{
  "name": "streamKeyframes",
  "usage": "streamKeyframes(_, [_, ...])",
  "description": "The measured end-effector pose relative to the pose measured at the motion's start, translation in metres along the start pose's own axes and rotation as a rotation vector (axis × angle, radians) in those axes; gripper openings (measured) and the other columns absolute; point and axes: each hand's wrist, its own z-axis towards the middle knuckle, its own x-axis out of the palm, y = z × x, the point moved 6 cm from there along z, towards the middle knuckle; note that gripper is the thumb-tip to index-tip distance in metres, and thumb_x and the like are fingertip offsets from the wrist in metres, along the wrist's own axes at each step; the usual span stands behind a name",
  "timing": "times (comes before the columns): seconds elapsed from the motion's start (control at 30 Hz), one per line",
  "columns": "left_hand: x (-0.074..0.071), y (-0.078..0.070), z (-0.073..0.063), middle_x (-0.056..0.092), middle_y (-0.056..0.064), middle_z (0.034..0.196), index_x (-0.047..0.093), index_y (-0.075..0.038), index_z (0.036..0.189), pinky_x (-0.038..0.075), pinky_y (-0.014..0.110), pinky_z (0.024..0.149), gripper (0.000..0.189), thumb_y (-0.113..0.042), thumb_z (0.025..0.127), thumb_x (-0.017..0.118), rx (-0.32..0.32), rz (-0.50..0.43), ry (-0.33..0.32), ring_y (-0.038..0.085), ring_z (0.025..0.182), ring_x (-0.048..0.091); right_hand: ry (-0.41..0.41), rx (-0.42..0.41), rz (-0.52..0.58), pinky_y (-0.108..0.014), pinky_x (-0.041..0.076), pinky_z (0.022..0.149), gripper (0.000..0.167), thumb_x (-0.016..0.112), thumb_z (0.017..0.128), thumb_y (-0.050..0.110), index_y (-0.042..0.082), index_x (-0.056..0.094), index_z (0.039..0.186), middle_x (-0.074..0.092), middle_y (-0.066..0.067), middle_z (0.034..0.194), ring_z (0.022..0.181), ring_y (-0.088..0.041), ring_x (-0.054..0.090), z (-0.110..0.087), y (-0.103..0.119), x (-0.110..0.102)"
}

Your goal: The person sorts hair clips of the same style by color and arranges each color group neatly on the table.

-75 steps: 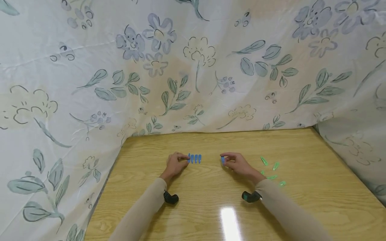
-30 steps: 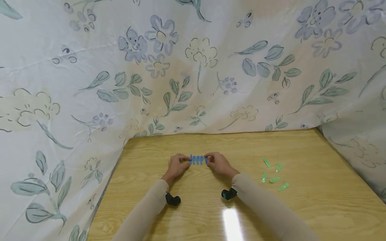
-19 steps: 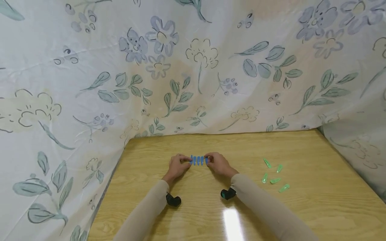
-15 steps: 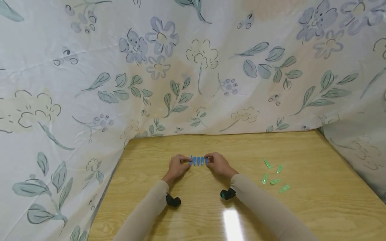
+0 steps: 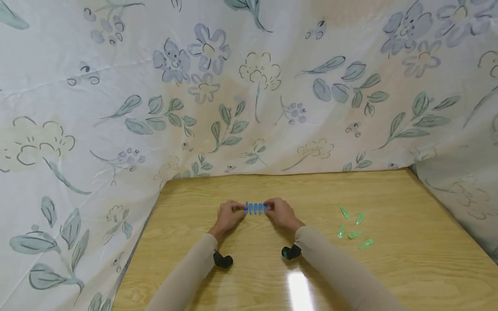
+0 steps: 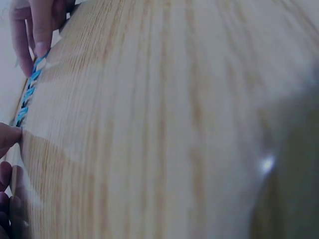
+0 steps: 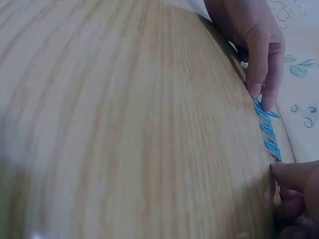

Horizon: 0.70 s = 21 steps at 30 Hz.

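Blue snap hair clips point(image 5: 255, 209) lie side by side in a short row on the wooden table. My left hand point(image 5: 228, 217) is at the row's left end, thumb and fingertips pinching the leftmost blue clip point(image 5: 246, 207). At the other end my right hand point(image 5: 283, 213) pinches the rightmost blue clip point(image 5: 266, 208), its fingertips covering part of it. In the left wrist view the row of clips point(image 6: 28, 94) runs between both hands' fingertips. The right wrist view shows the same clips point(image 7: 267, 130) overlapping at a low angle.
Several green snap hair clips point(image 5: 354, 235) lie scattered on the table point(image 5: 256, 246) to the right of my right forearm. A floral cloth point(image 5: 249, 129) hangs along the back and both sides of the table. Light glares off the table near the front.
My right hand has carried a blue clip leftward to the right end of the row and edged it slightly closer. My left hand has stayed at the left end.
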Motion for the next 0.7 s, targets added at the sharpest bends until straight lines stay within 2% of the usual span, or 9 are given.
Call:
streamKeyframes(0.33, [0.000, 0.001, -0.001, 0.065, 0.011, 0.117, 0.081, -0.015, 0.100, 0.028, 0.059, 0.107, 0.013, -0.016, 0.088, 0.077, 0.027, 0.032, 0.001, 0.035, 0.122, 0.049, 0.015, -0.006, 0.022, -0.028, 0.039, 0.067, 0.026, 0.073, 0.091, 0.008, 0.006, 0.074, 0.117, 0.065, 0.002, 0.085, 0.076, -0.013, 0.053, -0.003, 0.001, 0.000])
streamKeyframes(0.53, [-0.001, -0.002, -0.002, 0.065, 0.011, 0.117, 0.081, -0.015, 0.100, 0.028, 0.060, 0.110, 0.012, -0.014, 0.089, 0.076, 0.021, 0.021, 0.009, 0.036, 0.124, 0.049, 0.044, -0.048, 0.119, -0.026, 0.044, 0.074, 0.028, 0.074, 0.089, 0.005, 0.002, 0.073, 0.117, 0.068, -0.003, 0.087, 0.081, -0.013, 0.058, -0.002, -0.002, -0.002])
streamKeyframes(0.7, [-0.001, -0.003, -0.004, 0.065, 0.011, 0.116, 0.081, -0.013, 0.100, 0.026, 0.062, 0.110, 0.013, -0.014, 0.089, 0.076, 0.027, 0.021, 0.011, 0.037, 0.124, 0.048, 0.088, -0.077, 0.260, -0.025, 0.048, 0.060, 0.031, 0.068, 0.093, 0.003, -0.006, 0.068, 0.123, 0.069, -0.015, 0.097, 0.081, -0.015, 0.061, -0.006, -0.011, -0.010])
